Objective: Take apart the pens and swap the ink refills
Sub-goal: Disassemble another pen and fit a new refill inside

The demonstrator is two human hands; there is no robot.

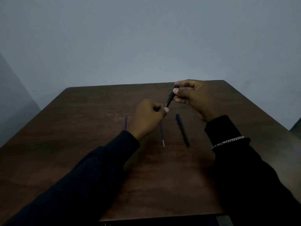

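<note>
My right hand [193,97] grips the upper part of a dark pen barrel [170,99], held tilted above the brown table [81,128]. My left hand [147,117] pinches the barrel's lower tip between thumb and fingers. On the table lie two thin blue ink refills: one [125,123] left of my left hand, the other [162,136] partly hidden under that hand. A second dark pen barrel [183,130] rests on the table below my right hand.
The table's far edge meets a plain grey wall [146,38]. A silver chain bracelet [228,141] sits over my right sleeve. Something dark lies at the table's near edge [162,221].
</note>
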